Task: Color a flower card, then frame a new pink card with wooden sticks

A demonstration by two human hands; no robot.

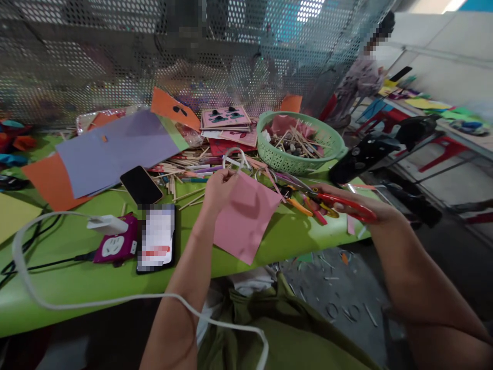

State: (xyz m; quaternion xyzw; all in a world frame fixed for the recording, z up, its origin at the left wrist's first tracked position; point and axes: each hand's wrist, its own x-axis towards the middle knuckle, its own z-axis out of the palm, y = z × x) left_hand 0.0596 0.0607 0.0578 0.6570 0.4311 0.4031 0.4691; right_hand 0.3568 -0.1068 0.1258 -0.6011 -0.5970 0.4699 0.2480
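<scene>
My left hand [223,186] is closed, its fingertips pinching the upper left edge of a pink sheet of paper [250,221]. The sheet hangs down toward the near edge of the green table [269,252]. On the right, my right hand [364,203] is wrapped around red-handled scissors [342,201], with the metal blades pointing left over the pile of tools. The blades lie beside the sheet's right corner; whether they touch it I cannot tell. Just below them is a tool with orange-yellow handles [300,206], partly hidden.
A green plastic basket [265,151] holds sticks and small dark pieces. Thin sticks [173,169] and purple paper [119,149] lie at the back left. Two phones [141,186], a magenta power socket [119,244] and a white cable [115,300] are nearer. A person [360,77] stands at the far right.
</scene>
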